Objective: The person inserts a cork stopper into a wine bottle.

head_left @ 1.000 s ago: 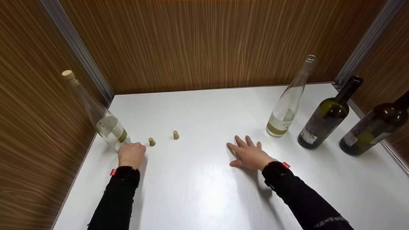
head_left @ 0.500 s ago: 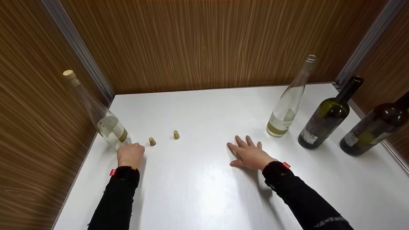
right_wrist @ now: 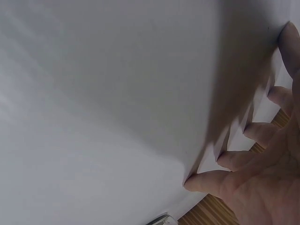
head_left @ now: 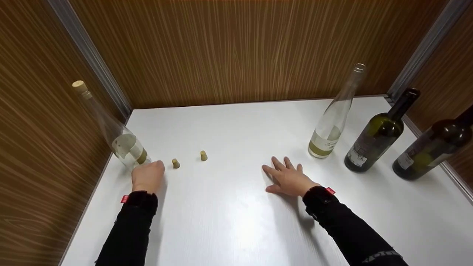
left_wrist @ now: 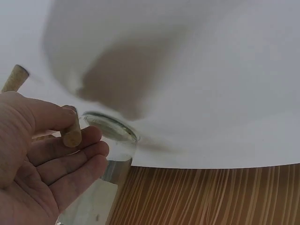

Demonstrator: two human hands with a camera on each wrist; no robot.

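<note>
Two hands were on the white desk point(head_left: 229, 221). The left hand point(head_left: 147, 176) was at the base of the corked clear bottle point(head_left: 125, 147), with its fingers point(left_wrist: 70, 161) loosely bent against the glass, not wrapped around it. Two small corks point(head_left: 176, 163) stood just right of that bottle. The right hand point(head_left: 290, 180) lay flat and wide, fingers spread, well right of the corked clear bottle. An open clear bottle point(head_left: 330, 129) and two dark bottles point(head_left: 375, 142) stood far to the right of it.

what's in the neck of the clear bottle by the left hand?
A cork plugs the top of the clear bottle. The left hand covers the bottle's base in the head view, so its contact with the table is hidden there.
</note>
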